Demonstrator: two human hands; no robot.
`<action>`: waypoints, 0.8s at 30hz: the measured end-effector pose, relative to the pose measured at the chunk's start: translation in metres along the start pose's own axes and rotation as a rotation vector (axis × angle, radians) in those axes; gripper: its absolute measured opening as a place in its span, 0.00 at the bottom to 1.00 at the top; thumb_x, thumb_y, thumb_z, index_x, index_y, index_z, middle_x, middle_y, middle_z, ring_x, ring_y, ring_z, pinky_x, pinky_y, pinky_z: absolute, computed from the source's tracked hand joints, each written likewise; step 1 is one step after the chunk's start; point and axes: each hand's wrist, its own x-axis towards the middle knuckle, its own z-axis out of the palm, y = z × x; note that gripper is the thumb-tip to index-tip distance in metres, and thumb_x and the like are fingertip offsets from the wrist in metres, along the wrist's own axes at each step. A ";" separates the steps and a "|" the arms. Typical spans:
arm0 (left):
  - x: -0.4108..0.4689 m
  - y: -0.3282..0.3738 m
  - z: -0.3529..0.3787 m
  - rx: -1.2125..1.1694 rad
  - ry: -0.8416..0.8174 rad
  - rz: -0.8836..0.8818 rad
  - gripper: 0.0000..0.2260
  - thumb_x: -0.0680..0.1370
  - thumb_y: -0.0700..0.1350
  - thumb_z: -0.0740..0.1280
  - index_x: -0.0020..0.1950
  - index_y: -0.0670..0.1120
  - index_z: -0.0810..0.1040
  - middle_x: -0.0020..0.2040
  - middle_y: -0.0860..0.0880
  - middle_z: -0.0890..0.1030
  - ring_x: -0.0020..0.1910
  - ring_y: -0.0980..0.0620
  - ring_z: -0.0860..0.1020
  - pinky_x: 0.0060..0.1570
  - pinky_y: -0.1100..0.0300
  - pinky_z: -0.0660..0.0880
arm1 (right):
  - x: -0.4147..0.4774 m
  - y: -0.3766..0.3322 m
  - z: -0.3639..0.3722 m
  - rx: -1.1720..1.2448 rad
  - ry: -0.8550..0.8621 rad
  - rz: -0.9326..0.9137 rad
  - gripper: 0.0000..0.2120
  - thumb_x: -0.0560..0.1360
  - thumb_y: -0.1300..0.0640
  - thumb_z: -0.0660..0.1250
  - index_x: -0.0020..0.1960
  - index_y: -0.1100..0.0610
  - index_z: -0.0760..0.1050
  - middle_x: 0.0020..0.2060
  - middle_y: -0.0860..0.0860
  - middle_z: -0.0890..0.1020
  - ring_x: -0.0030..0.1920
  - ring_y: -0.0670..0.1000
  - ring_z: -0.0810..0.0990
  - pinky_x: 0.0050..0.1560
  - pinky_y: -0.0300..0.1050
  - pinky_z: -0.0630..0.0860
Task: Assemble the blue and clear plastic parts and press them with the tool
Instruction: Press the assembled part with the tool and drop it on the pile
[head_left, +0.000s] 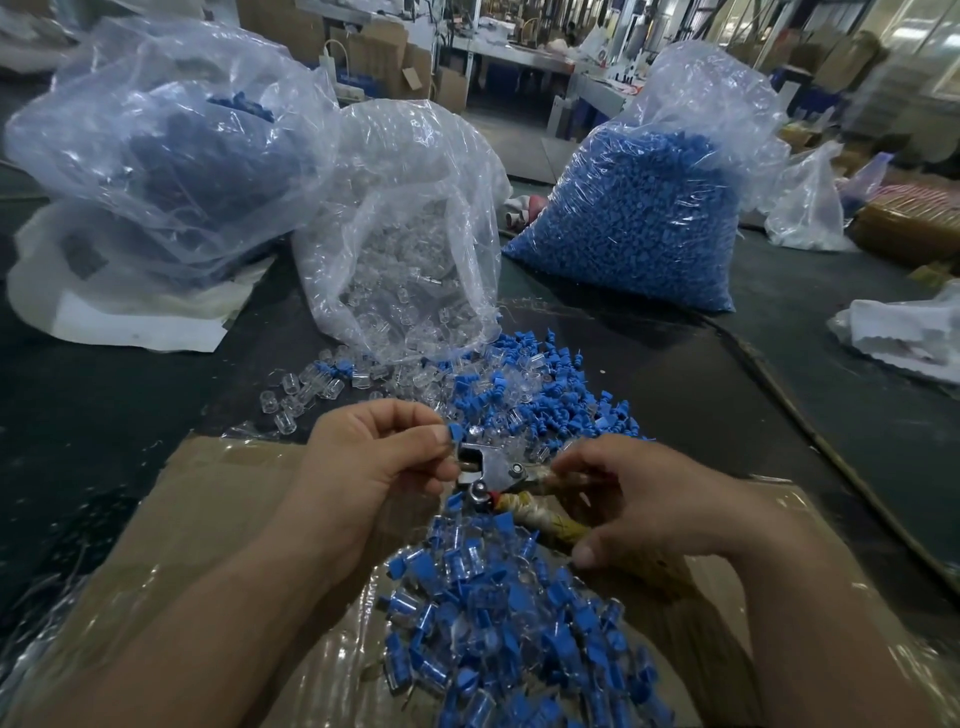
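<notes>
Dark desk (130, 415) in a cluttered workshop, with flattened cardboard (208, 519) across its near edge. At the centre the left hand (379, 467) pinches one blue part (454, 433) between thumb and fingertips, right at the metal head of the tool (488, 470). I cannot tell whether a clear piece is already fitted on it. The right hand (639, 499) curls round the tool's taped handles.

Squeezing now could go badly: a part seated crooked may crack or jam, and the left fingertips look close enough to the head to be nipped. A slack pinch would drop the part into the pile of joined pieces (493, 623) just below.

Counted: two hands, one tool, one part held, and three large bags, namely the left blue bag (156, 156), the clear bag (410, 249) in the middle and the right blue bag (639, 208). The loose parts (493, 384) beyond the hands are too many to count.
</notes>
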 end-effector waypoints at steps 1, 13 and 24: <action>0.000 0.000 0.000 0.000 -0.002 0.000 0.07 0.62 0.35 0.69 0.39 0.37 0.77 0.29 0.41 0.78 0.26 0.50 0.77 0.25 0.63 0.76 | 0.001 -0.001 0.002 -0.049 -0.005 0.002 0.34 0.61 0.48 0.78 0.62 0.40 0.67 0.51 0.34 0.68 0.54 0.41 0.69 0.52 0.38 0.68; 0.000 -0.002 -0.001 -0.009 0.016 0.015 0.03 0.68 0.33 0.65 0.40 0.39 0.75 0.30 0.43 0.78 0.27 0.51 0.78 0.25 0.64 0.76 | 0.008 -0.024 0.013 -0.296 0.213 0.038 0.14 0.66 0.49 0.71 0.51 0.45 0.76 0.41 0.41 0.74 0.43 0.43 0.72 0.43 0.44 0.73; -0.001 0.001 0.002 0.069 0.023 0.117 0.05 0.72 0.31 0.63 0.40 0.39 0.74 0.27 0.49 0.78 0.26 0.55 0.77 0.23 0.67 0.74 | 0.011 -0.017 0.018 -0.281 0.362 0.013 0.09 0.71 0.59 0.64 0.46 0.46 0.69 0.41 0.41 0.70 0.42 0.43 0.69 0.39 0.41 0.67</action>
